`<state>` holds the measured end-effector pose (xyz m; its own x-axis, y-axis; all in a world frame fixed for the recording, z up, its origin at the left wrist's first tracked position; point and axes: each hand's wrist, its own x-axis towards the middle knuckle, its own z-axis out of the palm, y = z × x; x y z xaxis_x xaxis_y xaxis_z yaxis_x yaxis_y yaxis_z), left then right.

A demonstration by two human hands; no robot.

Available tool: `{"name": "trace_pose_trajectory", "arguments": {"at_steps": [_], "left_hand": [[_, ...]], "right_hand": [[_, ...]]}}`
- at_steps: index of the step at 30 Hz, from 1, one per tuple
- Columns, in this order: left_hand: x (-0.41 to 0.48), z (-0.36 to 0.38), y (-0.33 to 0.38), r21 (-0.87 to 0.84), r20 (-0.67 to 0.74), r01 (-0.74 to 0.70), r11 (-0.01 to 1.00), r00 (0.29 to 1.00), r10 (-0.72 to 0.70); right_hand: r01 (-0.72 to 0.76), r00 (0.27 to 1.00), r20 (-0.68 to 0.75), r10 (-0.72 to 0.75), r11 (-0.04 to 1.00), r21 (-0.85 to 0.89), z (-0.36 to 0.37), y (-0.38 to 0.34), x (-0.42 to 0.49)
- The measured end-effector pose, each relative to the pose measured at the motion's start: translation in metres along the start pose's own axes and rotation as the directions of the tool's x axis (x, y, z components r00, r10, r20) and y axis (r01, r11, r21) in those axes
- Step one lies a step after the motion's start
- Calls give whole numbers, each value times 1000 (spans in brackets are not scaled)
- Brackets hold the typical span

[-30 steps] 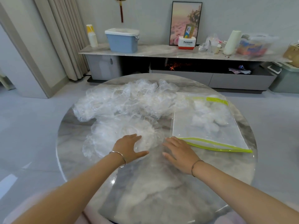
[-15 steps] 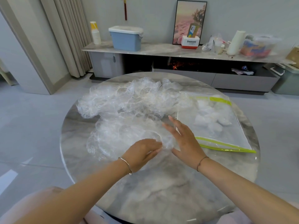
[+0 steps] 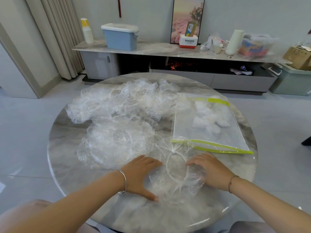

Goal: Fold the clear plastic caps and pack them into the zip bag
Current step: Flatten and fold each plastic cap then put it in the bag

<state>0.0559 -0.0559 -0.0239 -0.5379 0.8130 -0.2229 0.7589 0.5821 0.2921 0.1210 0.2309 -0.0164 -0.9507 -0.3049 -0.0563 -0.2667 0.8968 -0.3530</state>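
One clear plastic cap (image 3: 176, 172) with a white elastic ring lies spread flat on the round marble table (image 3: 70, 142), near its front edge. My left hand (image 3: 139, 174) presses flat on the cap's left side. My right hand (image 3: 210, 170) holds its right side, fingers curled into the plastic. A stack of flattened caps (image 3: 116, 143) lies just behind my left hand, and a loose heap of caps (image 3: 117, 105) lies farther back. The zip bag (image 3: 185, 125) with green strips lies at the right, with several folded caps (image 3: 210, 115) inside.
Behind the table runs a low marble sideboard (image 3: 151, 49) carrying a blue bin (image 3: 120, 38), paper cups, a framed picture and clutter. A green storage box (image 3: 292, 81) stands on the floor at the far right. Curtains hang at the back left.
Both hands reached to the stack of caps, then drew one cap toward the table's front edge. It now lies spread between them. The camera has tilted slightly.
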Motion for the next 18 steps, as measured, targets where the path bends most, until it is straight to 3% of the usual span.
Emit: {"name": "trace_pose_trajectory", "arguments": {"at_steps": [3,5,7,9,11,15,18], "left_hand": [[1,2,-1,37,-2,-31,999,1000,31],[2,3,-3,36,-42,-46,998,998,47],[4,6,-6,12,-102,-65,998,993,66],[7,6,-6,-20,-165,-77,997,984,73],[10,5,-5,-74,-220,-51,996,975,33],[16,6,-4,-215,-386,31,976,915,-114],[20,9,-1,-222,-430,126,967,877,-213]], "right_hand": [[20,999,29,-24,993,115,7,1,-5],[-90,995,-12,99,940,330,6,-5,-5],[-214,963,-12,271,787,579,4,-12,-2],[-298,911,18,413,626,721,3,-16,3],[-357,865,46,499,548,756,5,-15,10],[-453,788,49,614,523,722,8,-17,19],[-489,764,7,645,572,659,11,-14,23]]}}
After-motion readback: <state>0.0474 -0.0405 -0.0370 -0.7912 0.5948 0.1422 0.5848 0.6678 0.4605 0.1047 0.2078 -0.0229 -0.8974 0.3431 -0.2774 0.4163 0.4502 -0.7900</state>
